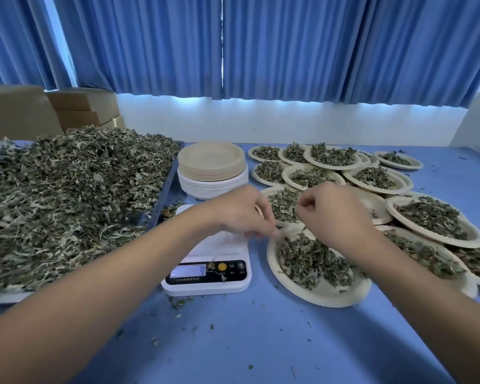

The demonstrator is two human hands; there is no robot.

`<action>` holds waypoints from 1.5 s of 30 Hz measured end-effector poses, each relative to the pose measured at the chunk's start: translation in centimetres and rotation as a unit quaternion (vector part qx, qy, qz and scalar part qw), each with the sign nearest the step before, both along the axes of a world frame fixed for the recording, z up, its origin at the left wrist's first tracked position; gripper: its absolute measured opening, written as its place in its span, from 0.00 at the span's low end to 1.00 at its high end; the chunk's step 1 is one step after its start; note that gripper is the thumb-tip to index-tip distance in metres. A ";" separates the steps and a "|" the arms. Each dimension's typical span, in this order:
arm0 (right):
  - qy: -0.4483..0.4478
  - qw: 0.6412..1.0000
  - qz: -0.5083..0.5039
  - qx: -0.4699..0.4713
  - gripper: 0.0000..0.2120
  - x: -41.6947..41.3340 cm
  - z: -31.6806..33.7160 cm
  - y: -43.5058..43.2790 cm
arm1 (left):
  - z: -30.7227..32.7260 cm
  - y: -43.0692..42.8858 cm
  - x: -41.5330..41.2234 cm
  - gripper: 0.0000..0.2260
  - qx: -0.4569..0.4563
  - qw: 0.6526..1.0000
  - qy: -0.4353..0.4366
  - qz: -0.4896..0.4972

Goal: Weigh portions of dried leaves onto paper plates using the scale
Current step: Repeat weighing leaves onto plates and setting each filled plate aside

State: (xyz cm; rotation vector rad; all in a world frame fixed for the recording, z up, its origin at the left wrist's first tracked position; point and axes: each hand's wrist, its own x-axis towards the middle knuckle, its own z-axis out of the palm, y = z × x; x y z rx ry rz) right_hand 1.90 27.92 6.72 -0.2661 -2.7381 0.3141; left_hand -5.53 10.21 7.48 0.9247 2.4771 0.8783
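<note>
Forearms: two bare arms reach in from the bottom edge and meet over the blue table (233, 342).
Left hand (241, 214): fingers curled downward, tips blurred, at the far left rim of the nearest plate. They seem to pinch that rim.
Right hand (336, 217): back toward the camera, fingers curled, thumb against forefinger; whether it holds anything cannot be told.
Nearest plate (324, 296): round, so no long axis. It is filled with dried leaves and lies flat on the table, below both sets of fingertips and toward the camera from them.
Scale (211, 253): just left of the left fingertips, beside the plate; its white platform carries no plate.
Stack of empty plates (212, 167): beyond the left fingertips, away from the camera — the left hand is the nearer one.
Tray (165, 189): well left of the left fingers, past the scale, heaped with loose leaves (67, 203).
Filled plates (477, 239): crowded to the right of and beyond the right fingers, overlapping.
Likely next: this portion looks weighed and set aside — a fresh plate for the scale would mean a forward reach by the left hand.
</note>
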 end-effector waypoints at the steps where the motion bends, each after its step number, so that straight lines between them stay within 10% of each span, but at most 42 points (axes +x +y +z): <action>1: 0.005 1.000 0.019 -0.023 0.10 -0.6 0.1 -0.9 | 0.2 -0.4 -0.5 0.05 0.058 0.998 0.008 0.018; 7: 0.029 0.990 0.121 -0.068 0.10 -5.9 1.1 -6.1 | 1.2 -3.0 -5.7 0.06 0.189 0.953 0.179 0.153; 16: 0.016 0.987 0.154 0.049 0.12 -15.2 2.1 -8.8 | 0.5 -5.7 -10.9 0.11 -0.057 0.938 0.319 0.128; 29: 0.001 0.928 0.301 0.219 0.15 -17.6 2.7 -5.9 | -0.9 -9.3 -13.8 0.10 0.029 0.945 0.321 0.058; 45: 0.023 0.869 0.255 0.423 0.14 -17.5 2.4 -5.8 | 0.6 -13.4 -11.7 0.13 -0.045 0.943 0.313 0.100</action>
